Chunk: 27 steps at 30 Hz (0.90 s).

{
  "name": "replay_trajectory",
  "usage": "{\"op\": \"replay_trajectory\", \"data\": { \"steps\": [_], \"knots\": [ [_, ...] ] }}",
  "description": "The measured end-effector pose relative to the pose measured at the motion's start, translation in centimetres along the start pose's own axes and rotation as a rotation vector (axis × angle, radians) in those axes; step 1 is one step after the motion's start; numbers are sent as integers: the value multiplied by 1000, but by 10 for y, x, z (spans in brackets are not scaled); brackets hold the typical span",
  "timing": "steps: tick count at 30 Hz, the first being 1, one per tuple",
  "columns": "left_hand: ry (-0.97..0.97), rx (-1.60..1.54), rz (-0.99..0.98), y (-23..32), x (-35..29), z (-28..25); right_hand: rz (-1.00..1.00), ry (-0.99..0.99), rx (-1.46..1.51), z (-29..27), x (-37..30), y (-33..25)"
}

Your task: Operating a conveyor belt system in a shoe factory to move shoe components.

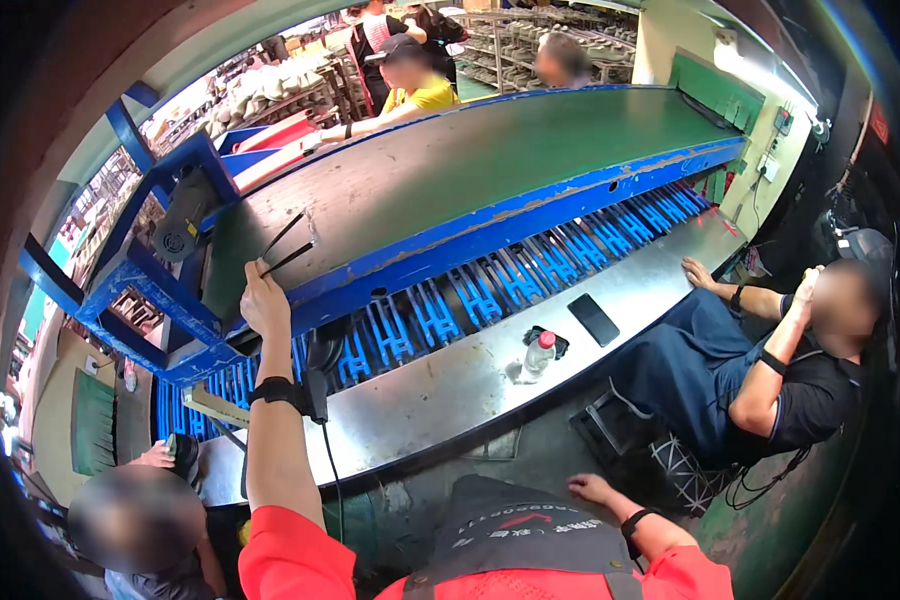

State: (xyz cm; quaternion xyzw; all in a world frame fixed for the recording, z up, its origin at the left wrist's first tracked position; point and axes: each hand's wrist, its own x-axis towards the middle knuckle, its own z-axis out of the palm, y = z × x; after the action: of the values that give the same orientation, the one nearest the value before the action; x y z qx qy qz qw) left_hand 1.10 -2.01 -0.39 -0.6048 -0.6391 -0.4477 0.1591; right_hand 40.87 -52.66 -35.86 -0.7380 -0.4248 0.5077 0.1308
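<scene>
My left hand (264, 300) reaches out over the near left edge of the green conveyor belt (530, 125). Its fingers are closed on one end of a thin black V-shaped piece (288, 262), whose two prongs spread apart above the belt; its exact kind is unclear. Beside my left forearm, a black hair-dryer-like tool (316, 385) trails a cord over the metal ledge. My right hand (592, 488) is low beside my dark apron (530, 530), fingers loosely curled, with nothing visible in it.
Blue rack brackets (435, 315) line the space under the belt. On the metal ledge (410, 400) stand a red-capped bottle (538, 358) and a phone (595, 320). One person sits at right (800, 370), another at lower left (135, 520). A blue frame with a motor (180, 225) rises at left.
</scene>
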Motion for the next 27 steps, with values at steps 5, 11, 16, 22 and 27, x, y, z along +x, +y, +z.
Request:
{"op": "replay_trajectory", "data": {
  "steps": [5,11,16,22,27],
  "knots": [
    [-7,-27,3,-11,3,1,-347,133,482,-75,-20,-159],
    [-98,27,-70,-1,4,-3,-1067,348,194,-154,-145,-373],
    [53,-15,49,-10,2,5,-1892,91,317,-180,-213,-455],
    [-60,-3,-24,-8,1,3,-2295,124,539,-183,-265,-476],
    [-10,-6,-4,-9,2,1,-2379,291,731,-164,-285,-474]
  ]
}}
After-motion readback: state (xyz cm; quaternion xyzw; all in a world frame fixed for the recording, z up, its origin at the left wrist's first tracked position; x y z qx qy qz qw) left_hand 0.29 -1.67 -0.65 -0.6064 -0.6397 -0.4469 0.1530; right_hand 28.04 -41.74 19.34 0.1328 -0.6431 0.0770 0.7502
